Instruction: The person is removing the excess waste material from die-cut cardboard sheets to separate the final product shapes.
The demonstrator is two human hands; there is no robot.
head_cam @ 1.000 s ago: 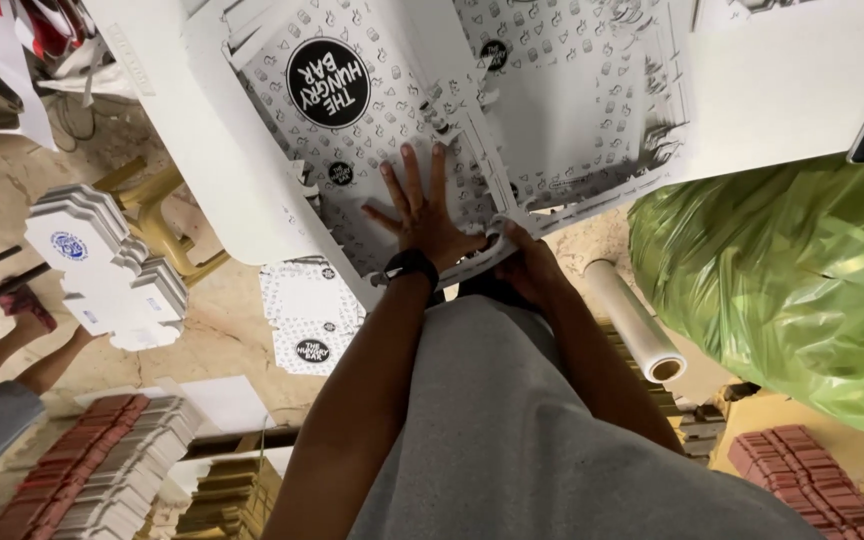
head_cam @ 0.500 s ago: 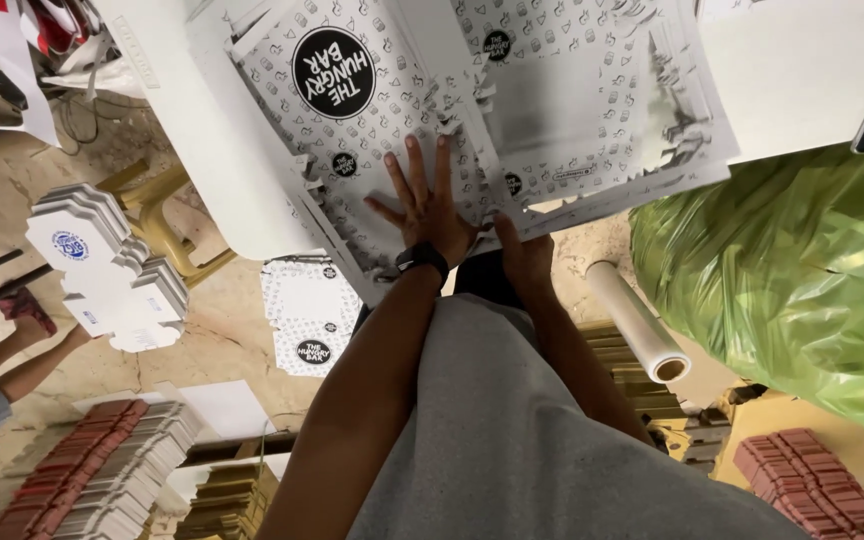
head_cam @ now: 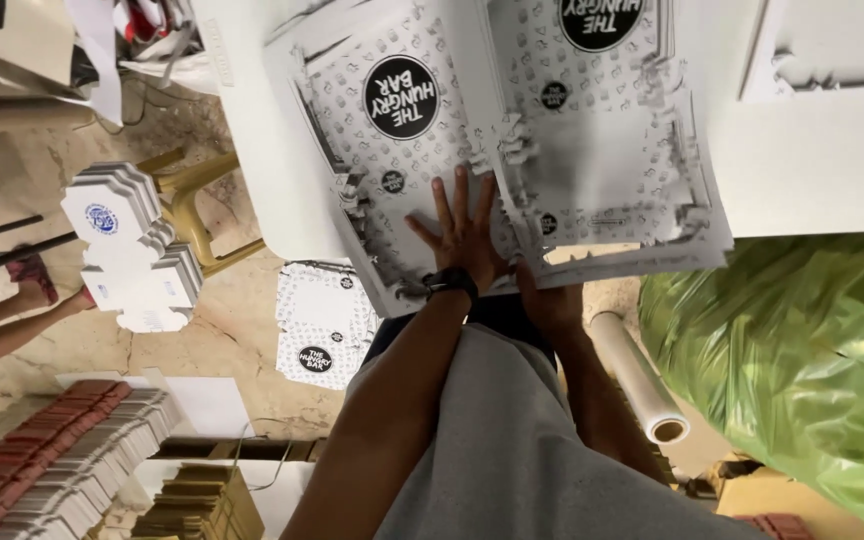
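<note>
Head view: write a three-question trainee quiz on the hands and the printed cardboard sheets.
1. True or false: the left hand lies flat, fingers spread, on a printed cardboard sheet.
2. What is on the left wrist? A) a dark band B) a glove C) nothing
3. Which hand grips the near edge of the right-hand sheet from below?

Key: 1 true; 2 A; 3 the right hand.

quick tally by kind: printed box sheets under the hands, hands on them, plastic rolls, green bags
printed flat box sheets on the table: 2
hands, left hand and right hand: 2
clear film roll: 1
green plastic bag: 1
total: 6
</note>
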